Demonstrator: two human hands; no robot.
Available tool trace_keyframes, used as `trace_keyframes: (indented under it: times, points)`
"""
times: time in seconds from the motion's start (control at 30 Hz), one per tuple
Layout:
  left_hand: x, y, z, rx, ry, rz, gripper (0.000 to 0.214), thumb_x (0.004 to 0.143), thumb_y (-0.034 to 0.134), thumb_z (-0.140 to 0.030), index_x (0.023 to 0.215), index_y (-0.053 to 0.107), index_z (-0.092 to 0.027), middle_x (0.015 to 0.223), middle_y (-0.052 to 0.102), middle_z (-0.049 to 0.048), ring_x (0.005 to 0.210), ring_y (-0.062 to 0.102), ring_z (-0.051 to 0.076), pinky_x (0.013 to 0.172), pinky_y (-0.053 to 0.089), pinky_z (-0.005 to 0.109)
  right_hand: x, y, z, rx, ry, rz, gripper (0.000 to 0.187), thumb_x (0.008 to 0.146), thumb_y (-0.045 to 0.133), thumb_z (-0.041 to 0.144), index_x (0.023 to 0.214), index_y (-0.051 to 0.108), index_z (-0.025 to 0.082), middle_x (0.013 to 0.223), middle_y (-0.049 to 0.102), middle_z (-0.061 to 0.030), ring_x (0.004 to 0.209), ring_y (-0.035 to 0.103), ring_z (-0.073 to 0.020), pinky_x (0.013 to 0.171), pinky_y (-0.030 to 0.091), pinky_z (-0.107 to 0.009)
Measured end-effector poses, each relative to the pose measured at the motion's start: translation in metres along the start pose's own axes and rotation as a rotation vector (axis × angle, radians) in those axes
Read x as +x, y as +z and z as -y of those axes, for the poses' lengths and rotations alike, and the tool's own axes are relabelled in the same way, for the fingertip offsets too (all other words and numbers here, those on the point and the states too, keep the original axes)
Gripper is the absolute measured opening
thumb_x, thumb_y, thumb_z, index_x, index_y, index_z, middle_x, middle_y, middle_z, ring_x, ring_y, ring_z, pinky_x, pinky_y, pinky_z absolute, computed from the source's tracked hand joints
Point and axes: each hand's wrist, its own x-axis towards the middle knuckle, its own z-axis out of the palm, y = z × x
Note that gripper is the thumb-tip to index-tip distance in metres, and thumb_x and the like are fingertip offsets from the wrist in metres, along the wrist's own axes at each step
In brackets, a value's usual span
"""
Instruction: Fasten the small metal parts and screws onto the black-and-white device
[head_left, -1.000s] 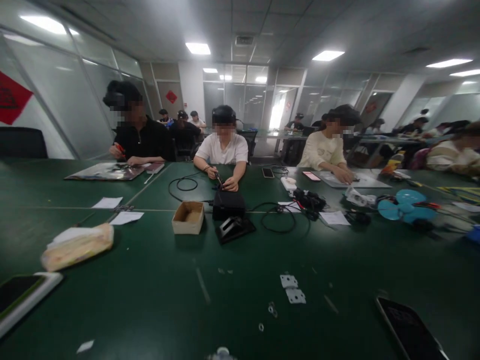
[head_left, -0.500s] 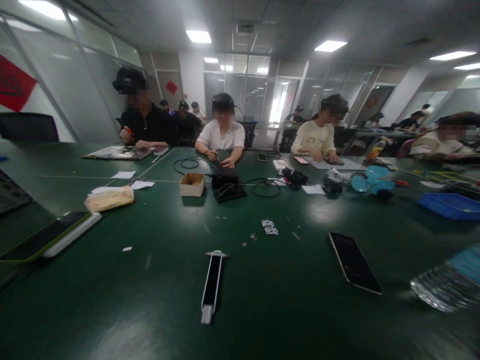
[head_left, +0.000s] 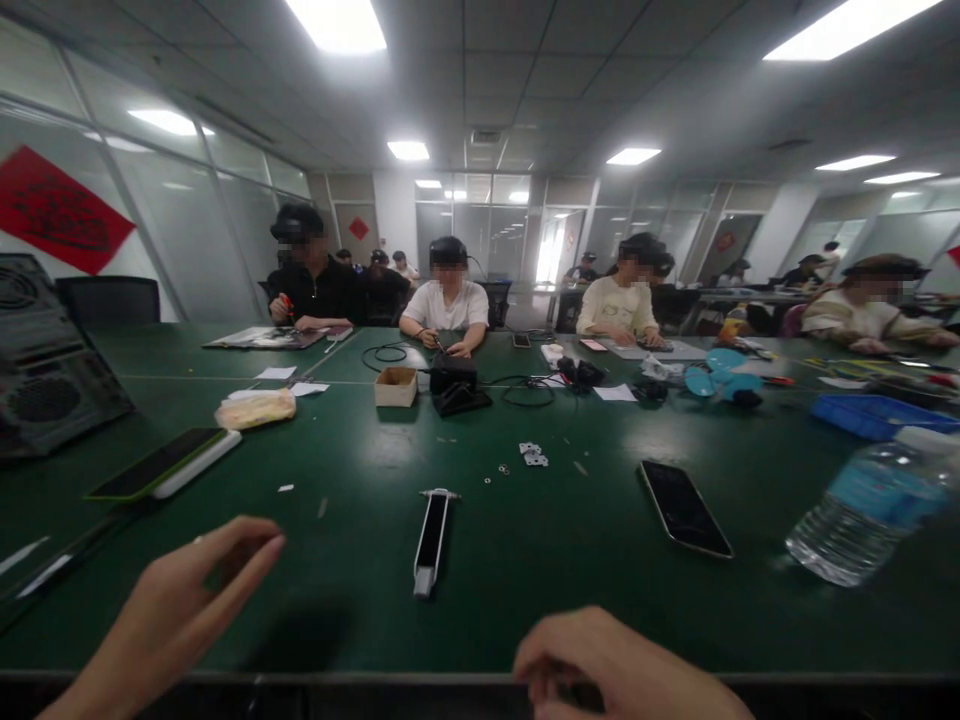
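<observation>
My left hand (head_left: 176,620) hovers over the near edge of the green table (head_left: 360,600) at the lower left. Its fingers are stretched out and slightly apart, and it holds nothing. My right hand (head_left: 622,670) sits at the bottom edge, knuckles up, with the fingers curled under; whatever is in them is hidden. Between the hands and a little further out lies a long black-and-silver part (head_left: 433,533). Beyond it are two small metal hinge plates (head_left: 532,454) and a few washers (head_left: 495,470).
A dark phone (head_left: 684,507) and a water bottle (head_left: 862,510) on its side lie to the right. To the left are a green-cased device (head_left: 165,465), a computer case (head_left: 45,360) and a tissue pack (head_left: 255,408). Further back are a cardboard box (head_left: 395,386) and a blue tray (head_left: 870,415). Several people work across the table.
The view has pulled back and tilted, bringing the near table edge into sight. Both my hands have come into view at the bottom; neither showed before.
</observation>
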Motion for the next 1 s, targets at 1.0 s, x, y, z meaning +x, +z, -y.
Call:
trace_keyframes:
  times: [1.0]
  points:
    - [0.114,0.135,-0.053,-0.093,0.555,0.372,0.024,0.091,0.042,-0.021,0.112,0.055,-0.020,0.112,0.059,0.0073,0.099,0.059,0.020,0.088,0.047,0.033,0.189,-0.053,-0.072,-0.537,-0.193,-0.484,0.028,0.087,0.046,0.008,0.111,0.061,0.010,0.112,0.060,-0.0125,0.106,0.054,-0.0204,0.094,0.044,-0.034]
